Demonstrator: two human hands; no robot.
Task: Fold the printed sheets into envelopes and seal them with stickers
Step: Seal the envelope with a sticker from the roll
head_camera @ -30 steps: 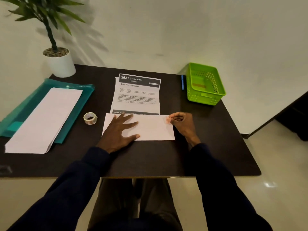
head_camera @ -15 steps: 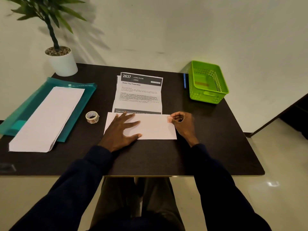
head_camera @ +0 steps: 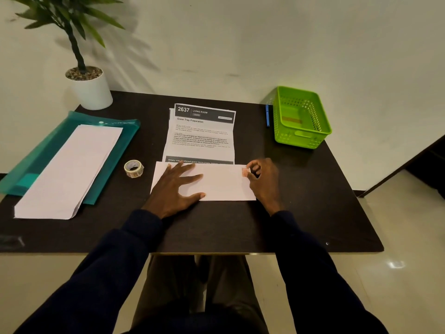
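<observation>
Standing next to this guy and watching him work: the left hand (head_camera: 177, 186) is spread flat, fingers splayed, pressing down on the folded flap of the printed sheet (head_camera: 201, 138), which lies right in front of him on the dark surface (head_camera: 301, 201). The unfolded printed part sticks out past his fingertips, away from him. The right hand (head_camera: 263, 180) sits at the flap's right edge, thumb and forefinger pinched on a small reddish sticker (head_camera: 245, 172) that looks like it's touching the paper's top right corner.

Handling-wise, I'd guess this stuff is about as light as it gets. Thin paper, floppy, wants to spring back open at the crease, and it'll skate on that smooth top if nothing pins it. So the flat palm makes sense to me: hold it broad, not by a corner. The sticker is the fiddly bit, tiny and tacky, so best held by its very edge and pressed on once, since peeling it back would probably tear the sheet.

Off to the left of the left hand sits the sticker roll (head_camera: 134, 168), close by, and further out a stack of blank sheets (head_camera: 69, 172) on a teal folder (head_camera: 115, 150). Beyond the right hand, well apart, there's a green basket (head_camera: 302, 138).
</observation>
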